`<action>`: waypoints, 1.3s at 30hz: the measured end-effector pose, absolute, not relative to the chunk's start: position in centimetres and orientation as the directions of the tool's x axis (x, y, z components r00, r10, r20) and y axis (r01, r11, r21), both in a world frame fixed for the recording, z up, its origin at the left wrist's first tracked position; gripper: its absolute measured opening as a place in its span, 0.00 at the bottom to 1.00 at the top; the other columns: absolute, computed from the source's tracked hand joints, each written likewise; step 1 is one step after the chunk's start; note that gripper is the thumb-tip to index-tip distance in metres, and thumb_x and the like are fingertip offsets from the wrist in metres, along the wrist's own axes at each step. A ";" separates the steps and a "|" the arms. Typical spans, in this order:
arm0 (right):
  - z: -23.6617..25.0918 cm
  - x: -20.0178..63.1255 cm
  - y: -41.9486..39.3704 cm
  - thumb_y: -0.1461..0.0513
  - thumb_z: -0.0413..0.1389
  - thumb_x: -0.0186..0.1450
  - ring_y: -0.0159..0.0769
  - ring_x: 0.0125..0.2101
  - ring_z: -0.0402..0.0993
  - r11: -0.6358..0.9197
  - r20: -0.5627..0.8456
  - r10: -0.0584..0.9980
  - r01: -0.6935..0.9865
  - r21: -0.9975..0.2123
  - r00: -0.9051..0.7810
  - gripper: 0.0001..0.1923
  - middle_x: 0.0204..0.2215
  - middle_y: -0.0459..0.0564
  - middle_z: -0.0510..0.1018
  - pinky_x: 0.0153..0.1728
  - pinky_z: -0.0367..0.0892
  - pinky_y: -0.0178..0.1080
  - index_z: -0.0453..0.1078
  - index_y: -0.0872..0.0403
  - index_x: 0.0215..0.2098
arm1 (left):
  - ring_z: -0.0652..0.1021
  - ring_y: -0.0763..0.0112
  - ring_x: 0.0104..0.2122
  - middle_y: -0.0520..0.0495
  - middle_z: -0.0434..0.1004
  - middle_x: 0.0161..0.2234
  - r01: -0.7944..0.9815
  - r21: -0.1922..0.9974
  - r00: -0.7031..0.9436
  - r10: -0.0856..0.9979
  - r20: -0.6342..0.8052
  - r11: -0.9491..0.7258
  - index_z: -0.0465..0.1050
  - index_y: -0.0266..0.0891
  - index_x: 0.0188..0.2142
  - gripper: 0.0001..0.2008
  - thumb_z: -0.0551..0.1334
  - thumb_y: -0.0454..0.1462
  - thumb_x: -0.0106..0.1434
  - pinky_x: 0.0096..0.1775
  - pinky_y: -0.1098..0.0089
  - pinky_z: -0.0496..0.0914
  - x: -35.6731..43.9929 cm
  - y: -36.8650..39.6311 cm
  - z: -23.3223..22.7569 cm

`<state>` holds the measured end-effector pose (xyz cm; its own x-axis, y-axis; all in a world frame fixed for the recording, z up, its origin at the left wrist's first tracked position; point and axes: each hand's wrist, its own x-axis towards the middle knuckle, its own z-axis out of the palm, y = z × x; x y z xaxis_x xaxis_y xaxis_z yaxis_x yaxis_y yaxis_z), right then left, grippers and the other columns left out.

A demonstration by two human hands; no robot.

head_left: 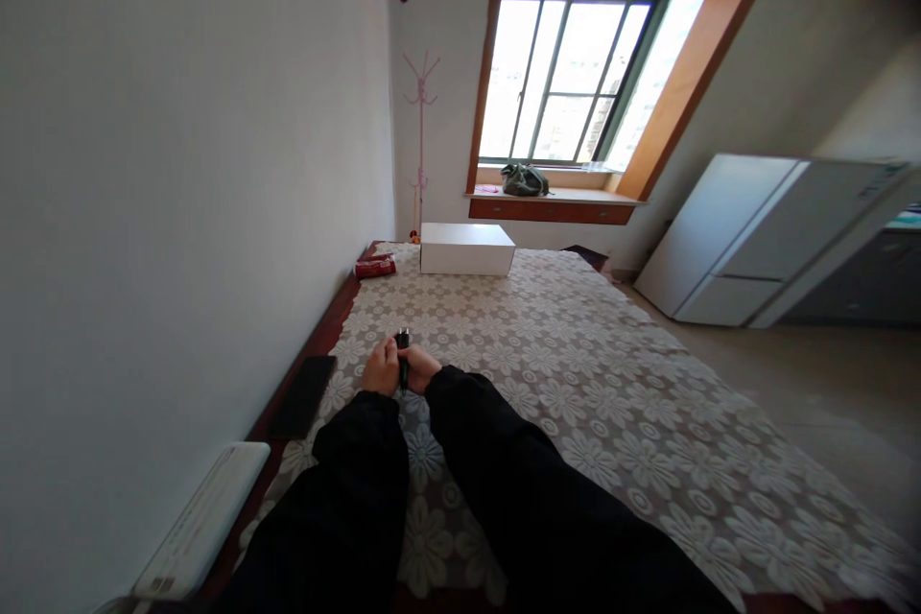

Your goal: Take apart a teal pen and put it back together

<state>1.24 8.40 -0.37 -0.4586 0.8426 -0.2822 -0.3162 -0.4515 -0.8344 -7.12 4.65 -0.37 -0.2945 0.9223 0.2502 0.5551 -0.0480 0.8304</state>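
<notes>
Both hands meet just above the flower-patterned tablecloth point(568, 360), a little left of its middle. Between them stand slim black pen-like things point(403, 369) with shiny tips pointing away from me; their exact kind is too small to make out. My left hand point(381, 368) is closed around their left side, fingers wrapped. From the right, my right hand point(420, 368) pinches them, its thumb lying over them. Part of the black things is hidden by my fingers.
A white box point(466, 251) sits at the table's far end, with a red packet point(375, 266) left of it. Along the left wall lie a dark flat slab point(303, 396) and a white power strip point(205, 518). A white fridge point(748, 240) stands beyond the table's right side.
</notes>
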 end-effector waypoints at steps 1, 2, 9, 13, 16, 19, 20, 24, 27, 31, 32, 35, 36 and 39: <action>-0.1 1.4 8.3 0.63 0.57 0.62 0.32 0.21 0.69 -0.471 -0.306 0.839 -0.319 -0.822 -0.449 0.04 0.18 0.42 0.68 0.23 0.66 0.33 0.65 0.55 0.33 | 0.73 0.61 0.55 0.42 0.75 0.55 0.561 0.826 -0.296 0.922 0.250 -0.043 0.71 0.40 0.55 0.21 0.46 0.38 0.70 0.57 0.60 0.66 -7.3 4.7 -0.3; 0.2 1.5 8.1 0.64 0.56 0.62 0.32 0.21 0.69 -0.488 -0.330 0.837 -0.324 -0.811 -0.436 0.03 0.17 0.42 0.67 0.23 0.65 0.32 0.65 0.55 0.33 | 0.73 0.62 0.55 0.42 0.75 0.55 0.579 0.815 -0.291 0.925 0.245 -0.033 0.71 0.40 0.55 0.21 0.46 0.37 0.70 0.56 0.61 0.66 -7.4 4.7 -0.4; 1.3 4.8 6.9 0.70 0.53 0.62 0.26 0.20 0.66 -0.480 -0.390 0.875 -0.401 -0.780 -0.288 0.07 0.21 0.40 0.66 0.22 0.62 0.27 0.61 0.53 0.35 | 0.69 0.58 0.58 0.42 0.69 0.59 0.847 0.528 -0.099 0.960 0.262 -0.057 0.72 0.41 0.53 0.21 0.61 0.36 0.59 0.60 0.62 0.61 -7.4 4.4 -1.2; 1.2 8.7 5.7 0.67 0.55 0.62 0.28 0.25 0.72 -0.446 -0.371 0.893 -0.406 -0.797 -0.253 0.10 0.31 0.46 0.74 0.25 0.67 0.30 0.63 0.52 0.42 | 0.71 0.54 0.54 0.41 0.72 0.56 0.897 0.441 -0.117 0.955 0.272 -0.015 0.68 0.42 0.55 0.25 0.64 0.39 0.58 0.54 0.60 0.64 -7.4 4.0 -1.0; 0.9 11.8 4.9 0.64 0.55 0.63 0.31 0.23 0.73 -0.466 -0.358 0.861 -0.281 -0.839 -0.360 0.11 0.32 0.49 0.77 0.20 0.65 0.32 0.64 0.53 0.45 | 0.73 0.54 0.50 0.39 0.76 0.49 0.897 0.439 -0.197 0.942 0.273 0.060 0.67 0.40 0.54 0.24 0.64 0.42 0.59 0.50 0.60 0.65 -7.5 3.8 -0.8; 0.4 14.4 4.2 0.62 0.56 0.62 0.29 0.20 0.71 -0.416 -0.321 0.861 -0.184 -0.891 -0.394 0.12 0.30 0.49 0.77 0.16 0.58 0.29 0.66 0.54 0.44 | 0.74 0.56 0.48 0.40 0.76 0.46 0.904 0.424 -0.190 0.945 0.265 0.063 0.71 0.40 0.46 0.17 0.64 0.44 0.59 0.50 0.61 0.65 -7.6 3.9 -0.7; 0.2 15.1 4.0 0.61 0.57 0.61 0.29 0.20 0.70 -0.395 -0.303 0.866 -0.172 -0.903 -0.397 0.13 0.30 0.49 0.77 0.16 0.58 0.29 0.67 0.54 0.44 | 0.73 0.56 0.48 0.41 0.76 0.47 0.908 0.417 -0.169 0.952 0.257 0.048 0.73 0.40 0.43 0.15 0.64 0.44 0.58 0.50 0.62 0.65 -7.7 3.9 -0.8; -0.7 16.7 3.1 0.57 0.59 0.59 0.29 0.20 0.70 -0.323 -0.229 0.882 -0.175 -0.930 -0.413 0.16 0.30 0.49 0.78 0.15 0.58 0.29 0.67 0.54 0.44 | 0.72 0.58 0.51 0.44 0.72 0.53 0.919 0.394 -0.091 0.965 0.246 -0.013 0.76 0.42 0.37 0.11 0.67 0.42 0.55 0.54 0.62 0.62 -8.1 4.0 -1.0; -1.6 17.2 2.5 0.53 0.62 0.56 0.27 0.18 0.67 -0.266 -0.168 0.913 -0.230 -0.936 -0.371 0.20 0.28 0.47 0.77 0.13 0.56 0.28 0.67 0.54 0.42 | 0.72 0.58 0.52 0.44 0.71 0.53 0.921 0.389 -0.101 0.960 0.261 -0.009 0.77 0.42 0.35 0.10 0.65 0.44 0.57 0.55 0.62 0.63 -8.1 3.9 -1.1; -2.3 17.5 2.0 0.50 0.63 0.54 0.27 0.18 0.67 -0.209 -0.099 0.938 -0.315 -0.926 -0.332 0.23 0.26 0.45 0.75 0.14 0.55 0.28 0.67 0.53 0.42 | 0.73 0.56 0.51 0.44 0.73 0.52 0.929 0.371 -0.133 0.944 0.301 0.013 0.77 0.43 0.35 0.10 0.63 0.45 0.59 0.54 0.60 0.66 -7.6 3.7 -0.9; -2.3 17.5 2.0 0.50 0.63 0.54 0.27 0.18 0.67 -0.209 -0.097 0.937 -0.315 -0.926 -0.335 0.23 0.26 0.45 0.75 0.14 0.56 0.29 0.67 0.53 0.42 | 0.73 0.56 0.51 0.44 0.73 0.52 0.930 0.366 -0.139 0.939 0.315 0.014 0.77 0.43 0.36 0.10 0.62 0.45 0.60 0.54 0.59 0.66 -7.5 3.7 -0.9; -2.2 17.5 1.9 0.50 0.63 0.54 0.28 0.19 0.68 -0.219 -0.108 0.925 -0.280 -0.935 -0.364 0.23 0.26 0.45 0.75 0.16 0.58 0.29 0.67 0.53 0.41 | 0.71 0.57 0.55 0.45 0.72 0.55 0.932 0.358 -0.073 0.934 0.350 -0.061 0.76 0.44 0.44 0.12 0.59 0.39 0.62 0.58 0.59 0.64 -7.2 3.7 -0.6; -2.1 17.5 1.8 0.51 0.63 0.53 0.28 0.19 0.68 -0.220 -0.109 0.922 -0.273 -0.937 -0.372 0.23 0.26 0.45 0.75 0.16 0.59 0.29 0.67 0.54 0.41 | 0.69 0.58 0.57 0.46 0.71 0.57 0.930 0.352 -0.020 0.939 0.342 -0.108 0.76 0.44 0.46 0.14 0.58 0.38 0.62 0.60 0.60 0.62 -7.1 3.7 -0.6; -2.1 17.4 1.8 0.51 0.63 0.54 0.28 0.19 0.68 -0.214 -0.098 0.922 -0.284 -0.935 -0.374 0.22 0.25 0.44 0.75 0.17 0.59 0.29 0.67 0.54 0.41 | 0.64 0.59 0.62 0.49 0.70 0.59 0.926 0.326 0.108 0.961 0.253 -0.190 0.73 0.46 0.52 0.18 0.59 0.39 0.62 0.62 0.60 0.59 -7.1 3.7 -0.6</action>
<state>17.45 1.82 -2.08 -0.3738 0.9224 -0.0977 -0.2838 -0.2140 -0.9347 -7.10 3.65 -0.63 0.1082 0.9613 0.2534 0.9261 -0.1902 0.3258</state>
